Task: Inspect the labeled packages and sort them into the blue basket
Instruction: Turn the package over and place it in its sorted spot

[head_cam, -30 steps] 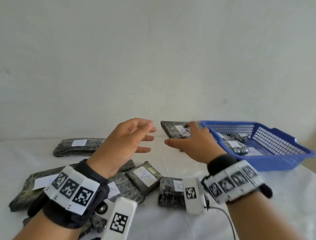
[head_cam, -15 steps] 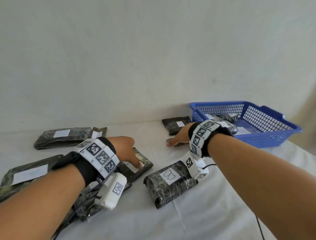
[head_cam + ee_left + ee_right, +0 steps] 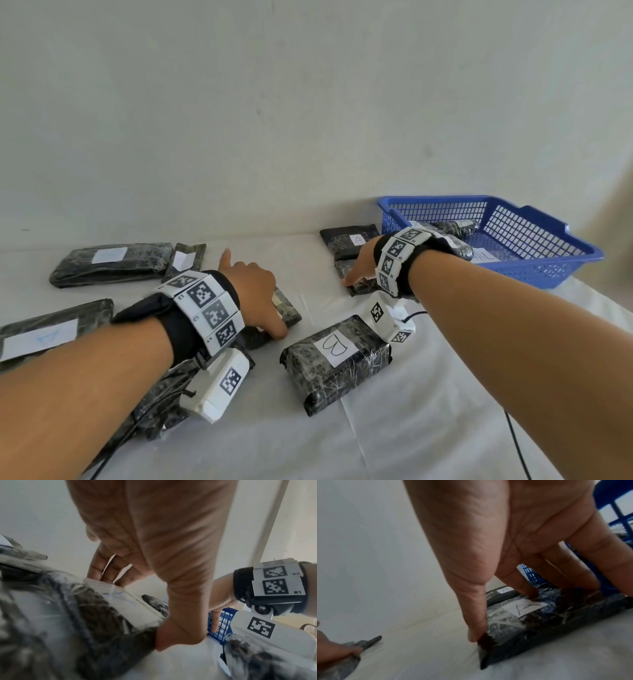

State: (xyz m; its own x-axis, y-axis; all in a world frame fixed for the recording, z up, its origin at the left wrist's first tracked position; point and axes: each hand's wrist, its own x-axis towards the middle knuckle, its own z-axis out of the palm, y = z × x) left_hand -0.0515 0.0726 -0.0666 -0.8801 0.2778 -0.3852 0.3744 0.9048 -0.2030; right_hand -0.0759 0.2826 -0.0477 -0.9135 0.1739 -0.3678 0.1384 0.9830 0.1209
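Note:
Dark wrapped packages with white labels lie on the white table. My left hand holds one package. In the left wrist view the left hand has its thumb on the near edge and fingers on the far edge of that package. My right hand holds a package beside the blue basket. In the right wrist view this package bears an "A" label, with the right hand set thumb at its near corner and fingers on top.
A package marked "B" lies between my forearms. Another "A" package sits against the basket's left side. Several more packages lie at the left. The basket holds a few packages. A wall stands close behind the table.
Both hands have come down from the air onto the table, each taking hold of a package. Since half a second ago they have barely moved.

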